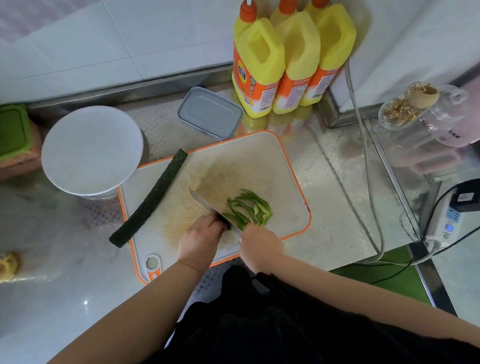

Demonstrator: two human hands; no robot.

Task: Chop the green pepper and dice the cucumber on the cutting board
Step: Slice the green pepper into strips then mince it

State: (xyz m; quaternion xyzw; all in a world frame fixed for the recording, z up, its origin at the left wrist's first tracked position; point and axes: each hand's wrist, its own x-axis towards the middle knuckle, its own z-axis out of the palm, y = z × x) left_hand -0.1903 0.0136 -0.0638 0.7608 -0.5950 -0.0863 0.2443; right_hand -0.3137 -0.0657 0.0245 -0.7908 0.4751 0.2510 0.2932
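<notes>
Pepper work looks well advanced, cucumber work not begun; on the white plastic cutting board with the orange rim [286,161] a loose heap of pale green pepper strips [249,208] lies to the right of the steel kitchen knife blade [206,206], and only a small uncut remnant seems to sit under the fingers near the blade, though it is mostly hidden. The left hand [200,238] is curled down over that remnant, fingertips pressed at the blade's flank; the right hand [259,245] is clenched around the knife handle, which the hand itself covers. The long dark green cucumber [151,199] lies whole and untouched, slanting across the board's left edge with its near end hanging over the steel counter [337,231]; no dice of it show anywhere. By my judgement the chopping is in its last few cuts; the whole dicing step is left. Behind the board stand a round white lidded tub [91,149], a clear rectangular lidded box [210,116] and three yellow pump bottles [295,59].
</notes>
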